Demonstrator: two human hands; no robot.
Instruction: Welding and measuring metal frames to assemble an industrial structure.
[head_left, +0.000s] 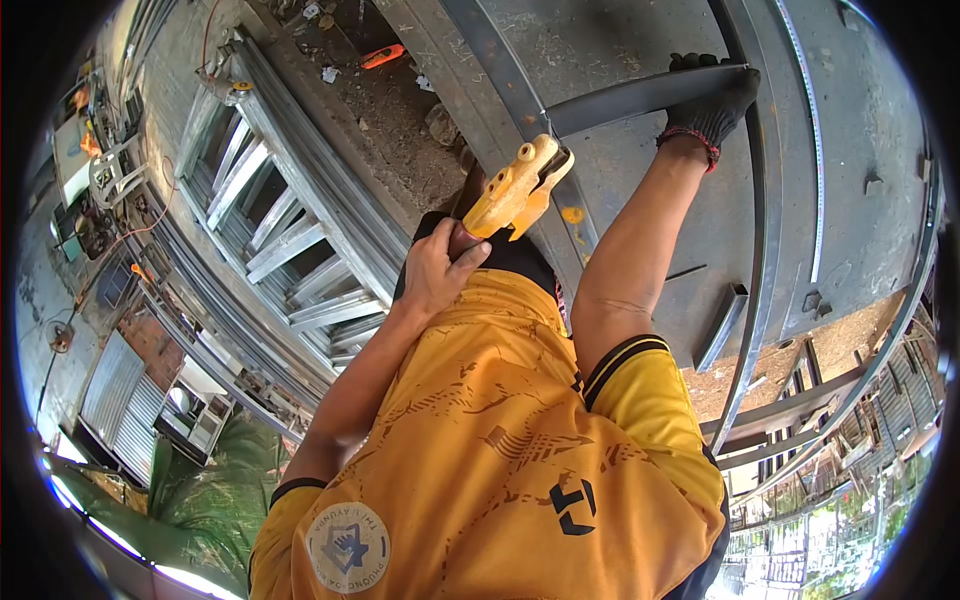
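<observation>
My bare left hand (437, 268) is wrapped round the dark red handle of a yellow welding electrode holder (508, 192), held in front of my waist. Its jaws point up and to the right, and I see no rod in them. In a black knitted glove with a red cuff, my right hand (708, 108) is closed on the right end of a grey metal crosspiece (630, 101). This piece spans between a left steel bar (497, 62) and a right steel bar (765, 190). Its left end meets the left bar just above the holder.
Beneath the bars lies a grey steel work surface (640, 35). A long measuring strip (812, 130) and a short square tube (722, 325) rest on it. Left are stacked metal frames (325, 190). An orange tool (383, 56) lies on the dirt ground.
</observation>
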